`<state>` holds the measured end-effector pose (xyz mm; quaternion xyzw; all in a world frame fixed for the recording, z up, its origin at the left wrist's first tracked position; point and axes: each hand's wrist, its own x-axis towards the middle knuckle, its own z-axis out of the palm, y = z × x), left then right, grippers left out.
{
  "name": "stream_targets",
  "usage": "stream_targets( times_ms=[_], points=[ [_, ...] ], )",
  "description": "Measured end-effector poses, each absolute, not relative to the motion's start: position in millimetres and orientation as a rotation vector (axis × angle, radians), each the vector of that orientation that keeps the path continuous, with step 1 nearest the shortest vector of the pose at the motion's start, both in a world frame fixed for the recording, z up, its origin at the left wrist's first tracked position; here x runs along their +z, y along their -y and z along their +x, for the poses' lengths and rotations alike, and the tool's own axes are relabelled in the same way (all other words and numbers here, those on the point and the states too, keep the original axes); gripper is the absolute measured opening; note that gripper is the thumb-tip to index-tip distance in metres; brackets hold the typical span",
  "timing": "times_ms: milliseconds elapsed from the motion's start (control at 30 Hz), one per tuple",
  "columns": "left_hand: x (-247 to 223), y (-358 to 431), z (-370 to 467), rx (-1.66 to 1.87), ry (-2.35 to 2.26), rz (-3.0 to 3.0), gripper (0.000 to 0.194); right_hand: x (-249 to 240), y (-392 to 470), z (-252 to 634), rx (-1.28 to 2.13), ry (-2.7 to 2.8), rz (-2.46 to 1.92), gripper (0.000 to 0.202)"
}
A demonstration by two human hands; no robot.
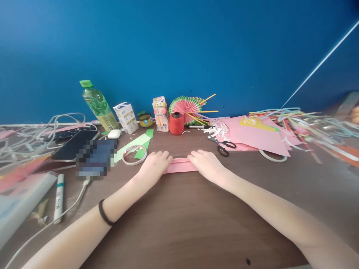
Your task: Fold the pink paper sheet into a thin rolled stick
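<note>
A narrow strip of pink paper (181, 166) lies on the brown desk, its upper edge folded over. My left hand (156, 164) grips its left end, with the fingers curled along the far edge. At the other end my right hand (207, 164) holds the strip in the same way. Both sets of fingertips are partly hidden behind the knuckles. A roll of tape (134, 155) rests just left of my left hand, partly over green paper (144, 146). Beyond my right hand lie black-handled scissors (223, 148).
Along the blue wall stand a green-capped bottle (98, 104), a white carton (126, 117), a spool of red thread (176, 124) and a pleated paper fan (186, 106). Pink sheets (252, 136) and paper strips lie right. Phones, a cable (75, 203) and a marker (59, 198) lie left.
</note>
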<state>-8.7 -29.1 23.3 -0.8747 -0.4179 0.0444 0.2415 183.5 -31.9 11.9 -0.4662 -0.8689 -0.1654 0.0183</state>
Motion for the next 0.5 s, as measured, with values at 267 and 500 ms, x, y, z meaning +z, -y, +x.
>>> stream_targets(
  times_ms=[267, 500],
  points=[
    [25, 49, 2, 0.249, 1.29, -2.29, 0.031, 15, 45, 173, -0.454, 2.734, -1.58, 0.027],
    [9, 61, 13, 0.236, 1.46, -2.234, 0.04, -10, 52, 164, -0.725, 2.621, -1.577, 0.034]
  ],
)
